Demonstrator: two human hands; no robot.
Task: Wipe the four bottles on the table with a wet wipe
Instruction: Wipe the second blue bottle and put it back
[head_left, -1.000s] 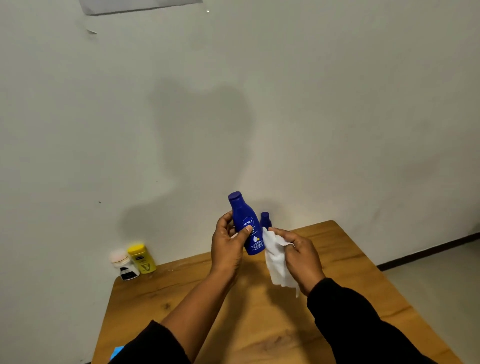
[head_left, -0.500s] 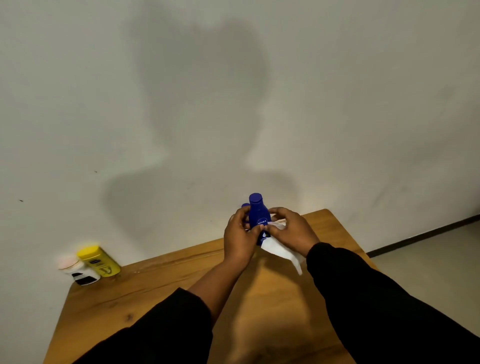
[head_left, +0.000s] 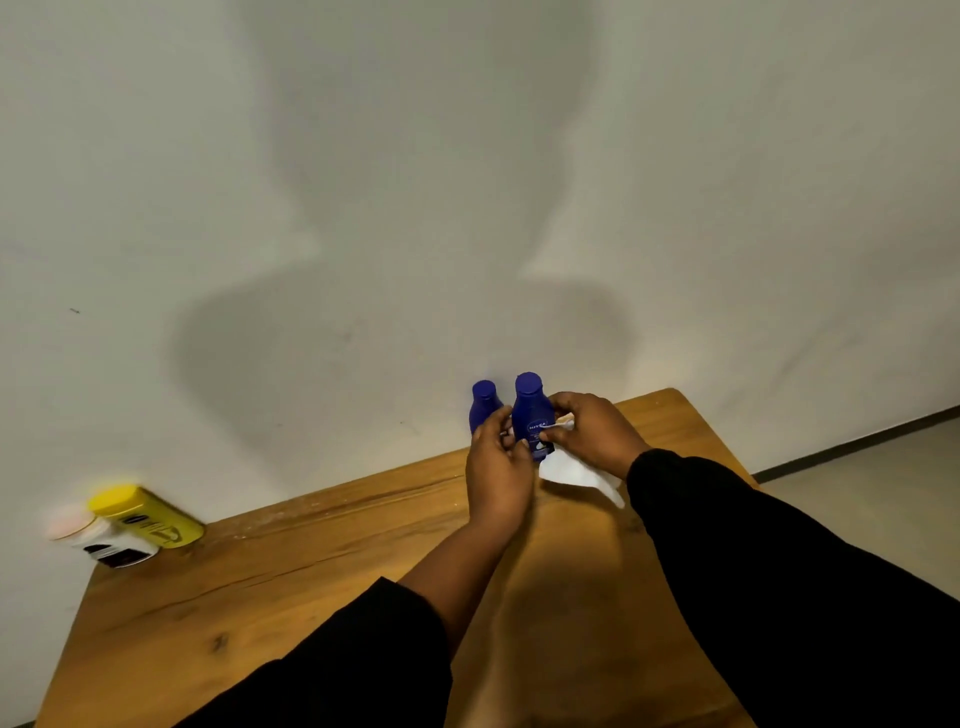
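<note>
Desk (head_left: 311, 571): work is held at far edge, nr right corner. Left grip (head_left: 497, 467) is clamped round upright bottle (head_left: 530, 410), axis vertical. Right grip (head_left: 592, 431), pinched on wipe (head_left: 571, 470), is set against bottle's right side, so strokes are prob. best run lengthwise.

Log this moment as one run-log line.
step: wiping blue Nivea bottle | left hand: grips bottle | right hand: holds wet wipe against it | on table: second blue bottle, yellow bottle, white bottle

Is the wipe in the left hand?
No, the right hand holds the wipe against the blue bottle that the left hand grips.
</note>
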